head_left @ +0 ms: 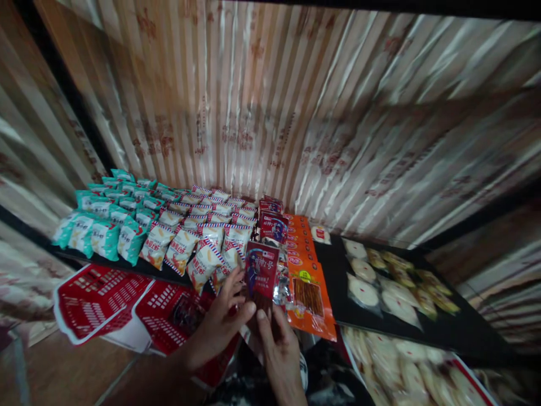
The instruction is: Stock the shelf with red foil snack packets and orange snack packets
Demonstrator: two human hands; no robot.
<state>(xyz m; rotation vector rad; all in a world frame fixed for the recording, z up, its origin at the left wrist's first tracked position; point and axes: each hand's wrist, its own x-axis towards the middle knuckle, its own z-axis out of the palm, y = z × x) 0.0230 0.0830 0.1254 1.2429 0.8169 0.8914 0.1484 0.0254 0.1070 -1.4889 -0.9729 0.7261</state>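
A dark red snack packet (262, 273) stands tilted at the front of a row of like packets (273, 225). My left hand (226, 313) grips its lower left edge, thumb across the front and fingers at the side. At the bottom edge, my right hand (279, 347) pinches the same packet, with its thumb in front. To the left lie white and red snack bags (180, 248) in rows. Orange flat packets (307, 293) overlap one another just to the right. The lower end of the held packet is partly hidden by my fingers.
Teal snack bags (105, 237) fill the left end of the black shelf (333, 270). Pale round packs (362, 290) and yellowish packs (397, 268) lie at its right. Red baskets (99, 296) and a box of pale packs (401, 366) stand below. Striped sheeting (253, 113) hangs behind.
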